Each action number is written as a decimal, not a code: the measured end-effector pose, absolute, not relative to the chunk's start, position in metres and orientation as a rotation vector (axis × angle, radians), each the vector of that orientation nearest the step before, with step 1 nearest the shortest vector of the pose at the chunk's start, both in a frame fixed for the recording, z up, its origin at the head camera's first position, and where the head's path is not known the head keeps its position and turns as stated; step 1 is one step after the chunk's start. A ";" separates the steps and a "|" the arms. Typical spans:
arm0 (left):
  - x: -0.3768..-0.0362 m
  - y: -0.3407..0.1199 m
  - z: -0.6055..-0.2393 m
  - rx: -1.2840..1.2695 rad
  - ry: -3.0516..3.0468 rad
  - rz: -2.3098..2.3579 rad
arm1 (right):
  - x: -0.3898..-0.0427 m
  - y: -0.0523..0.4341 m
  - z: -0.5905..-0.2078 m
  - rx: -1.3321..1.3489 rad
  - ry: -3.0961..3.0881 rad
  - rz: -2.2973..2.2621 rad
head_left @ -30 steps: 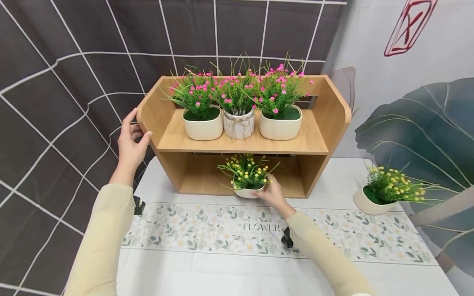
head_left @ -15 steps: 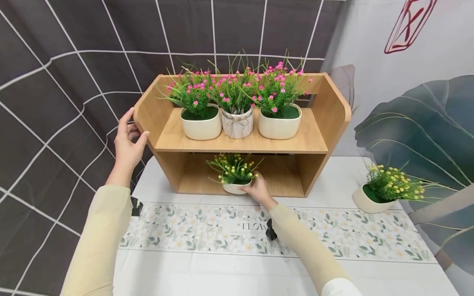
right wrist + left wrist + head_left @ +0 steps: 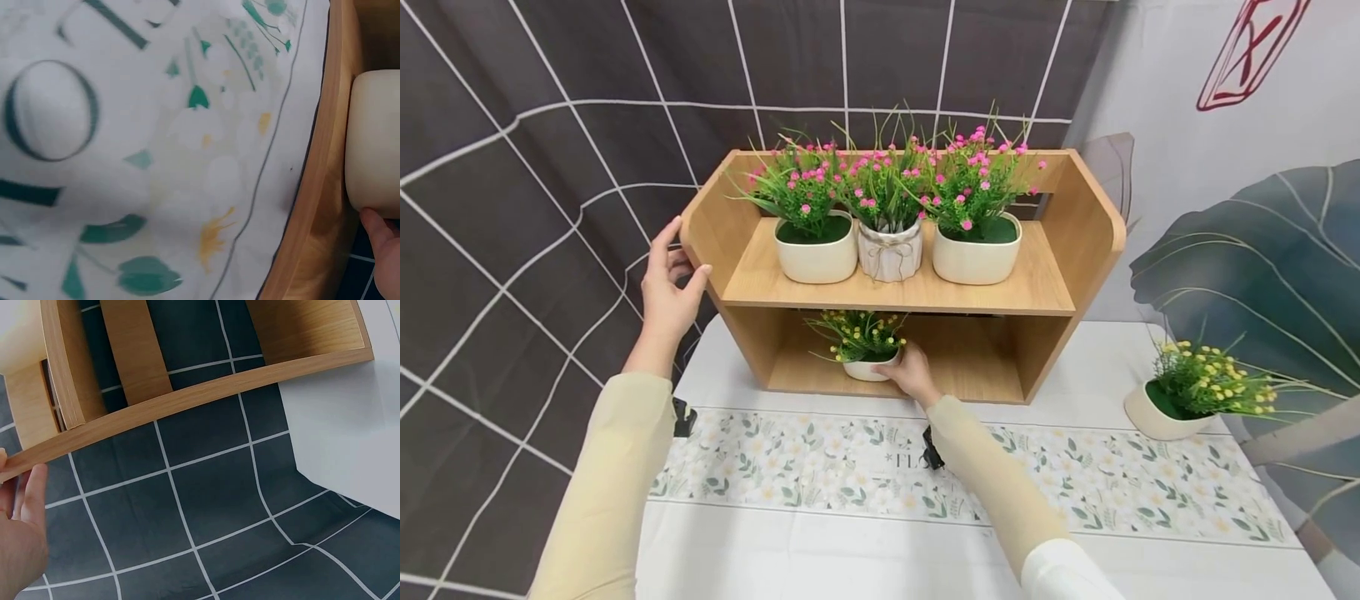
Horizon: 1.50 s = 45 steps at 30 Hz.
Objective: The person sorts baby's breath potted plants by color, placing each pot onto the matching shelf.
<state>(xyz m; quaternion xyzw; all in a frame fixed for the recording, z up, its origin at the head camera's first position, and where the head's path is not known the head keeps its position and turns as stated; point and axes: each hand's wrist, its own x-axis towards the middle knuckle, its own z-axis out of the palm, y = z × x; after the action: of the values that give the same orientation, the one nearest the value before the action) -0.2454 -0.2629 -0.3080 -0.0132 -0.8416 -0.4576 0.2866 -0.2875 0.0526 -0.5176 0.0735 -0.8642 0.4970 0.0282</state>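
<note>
A two-tier wooden shelf (image 3: pixel 1060 250) stands on a white table. My left hand (image 3: pixel 668 287) grips the shelf's left side panel (image 3: pixel 187 403), thumb in front and fingers behind. My right hand (image 3: pixel 912 373) holds a small white pot of yellow flowers (image 3: pixel 863 368) inside the lower compartment, left of its middle. In the right wrist view the white pot (image 3: pixel 375 144) sits on the shelf's wooden floor with my fingertips (image 3: pixel 381 228) against it. Three pots of pink flowers (image 3: pixel 887 217) line the upper shelf.
A second white pot of yellow flowers (image 3: pixel 1187 400) sits on the table at the right. A floral runner (image 3: pixel 1112 479) crosses the table in front of the shelf. A dark grid-patterned cloth (image 3: pixel 535 150) hangs behind and to the left.
My right hand has carried the yellow-flower pot leftward and deeper into the lower compartment. My left hand has kept its hold on the shelf's side.
</note>
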 end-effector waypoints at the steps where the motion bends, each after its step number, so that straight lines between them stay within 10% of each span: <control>1: -0.245 -0.262 -0.308 -0.036 -2.248 -1.223 | -0.288 0.052 -0.517 0.229 -2.676 1.531; 45: -0.247 -0.263 -0.310 -0.057 -2.212 -1.219 | -0.257 0.084 -0.502 0.326 -2.409 1.785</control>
<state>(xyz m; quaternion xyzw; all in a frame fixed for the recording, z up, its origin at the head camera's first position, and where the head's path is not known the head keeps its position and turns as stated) -0.2468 -0.2631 -0.3096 -0.0217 -0.8344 -0.4598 0.3031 -0.2571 0.0840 -0.5024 0.1079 -0.7973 0.5905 0.0628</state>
